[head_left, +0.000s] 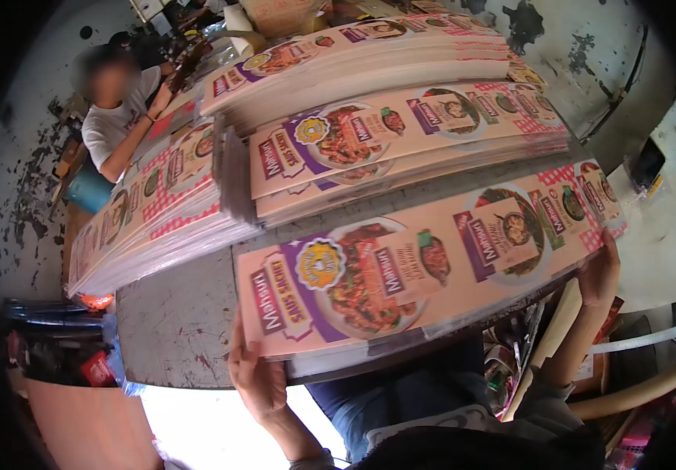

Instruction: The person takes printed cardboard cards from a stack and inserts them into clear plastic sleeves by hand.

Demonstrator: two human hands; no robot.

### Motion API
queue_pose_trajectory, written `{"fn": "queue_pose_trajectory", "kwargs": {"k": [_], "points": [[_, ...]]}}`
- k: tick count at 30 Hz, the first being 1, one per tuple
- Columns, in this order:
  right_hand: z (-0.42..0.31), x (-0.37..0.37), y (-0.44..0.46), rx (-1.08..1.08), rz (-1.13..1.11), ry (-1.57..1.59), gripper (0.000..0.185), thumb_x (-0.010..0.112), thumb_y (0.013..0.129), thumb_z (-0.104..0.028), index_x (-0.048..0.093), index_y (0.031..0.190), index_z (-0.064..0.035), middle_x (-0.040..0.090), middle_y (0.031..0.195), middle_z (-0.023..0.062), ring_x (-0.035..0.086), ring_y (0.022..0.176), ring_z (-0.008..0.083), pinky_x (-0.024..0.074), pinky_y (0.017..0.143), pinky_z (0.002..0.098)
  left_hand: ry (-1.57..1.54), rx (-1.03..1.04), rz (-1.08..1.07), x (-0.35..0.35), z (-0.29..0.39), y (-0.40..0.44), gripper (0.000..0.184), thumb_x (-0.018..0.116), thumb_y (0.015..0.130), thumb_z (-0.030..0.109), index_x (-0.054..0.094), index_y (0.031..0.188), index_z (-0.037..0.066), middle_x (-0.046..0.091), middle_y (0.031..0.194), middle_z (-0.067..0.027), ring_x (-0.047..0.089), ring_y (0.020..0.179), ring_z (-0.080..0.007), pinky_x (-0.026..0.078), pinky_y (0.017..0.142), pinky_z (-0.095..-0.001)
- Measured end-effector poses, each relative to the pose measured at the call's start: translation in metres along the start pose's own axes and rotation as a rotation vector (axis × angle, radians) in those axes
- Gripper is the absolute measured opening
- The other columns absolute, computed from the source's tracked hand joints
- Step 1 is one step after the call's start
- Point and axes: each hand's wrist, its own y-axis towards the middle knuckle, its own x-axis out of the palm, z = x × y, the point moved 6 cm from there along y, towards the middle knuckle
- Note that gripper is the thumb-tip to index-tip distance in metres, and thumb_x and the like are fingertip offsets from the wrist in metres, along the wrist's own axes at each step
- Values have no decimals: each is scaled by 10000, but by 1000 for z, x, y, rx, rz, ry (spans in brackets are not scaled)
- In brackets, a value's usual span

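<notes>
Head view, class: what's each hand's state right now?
Left hand: closed, holding the left end of the long, rectangular, peach-and-purple printed panel.
Right hand: closed, holding its right end.

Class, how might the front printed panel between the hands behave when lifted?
The printed panel would likely tip if raised from one end, being long and narrow. It may flex, looking thin for its length. Being flat, it probably won't roll.

Left hand (259,381), right hand (599,272) — well apart, both gripping.
</notes>
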Motion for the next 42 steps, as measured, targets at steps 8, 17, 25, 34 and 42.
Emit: {"fn": "queue_pose_trajectory", "kwargs": {"k": [8, 17, 25, 34, 42], "points": [[-30, -26, 50, -11, -58, 70, 351, 451, 948, -164, 441, 1251, 13, 531, 1243, 140, 519, 1142, 204, 446, 943, 339, 620, 19, -336, 65, 33, 5, 781, 692, 766, 112, 242, 1361, -121, 409, 1342, -257, 403, 1259, -305, 331, 1026, -411], [1, 52, 126, 126, -302, -119, 361, 487, 929, -162, 428, 1221, 41, 525, 1181, 174, 550, 1044, 236, 476, 901, 325, 1487, 538, -462, 95, 53, 71, 457, 576, 814, 23, 507, 1265, 51, 325, 1429, -177, 313, 1318, -325, 322, 1041, -429], [40, 68, 117, 283, -292, -236, 407, 501, 902, -172, 414, 1227, 57, 501, 1251, 182, 530, 1124, 232, 446, 922, 333, 1770, 441, -853, 85, 1, 39, 525, 658, 794, 309, 527, 1238, 61, 414, 1360, -183, 387, 1265, -358, 340, 1023, -459], [49, 125, 86, 357, -380, -437, 306, 518, 897, -175, 457, 1160, -31, 574, 1172, 163, 556, 1095, 225, 435, 897, 342, 1466, 246, -743, 96, 4, 87, 456, 597, 866, 282, 494, 1238, 41, 523, 1185, -176, 558, 989, -343, 454, 858, -398], [60, 127, 83, 387, -493, -653, 311, 493, 916, -199, 487, 1199, -69, 603, 1126, 106, 585, 952, 157, 453, 828, 293, 1529, 303, -621, 83, 8, 80, 447, 612, 854, 271, 507, 1217, 32, 536, 1123, -158, 560, 957, -321, 472, 813, -388]]}}
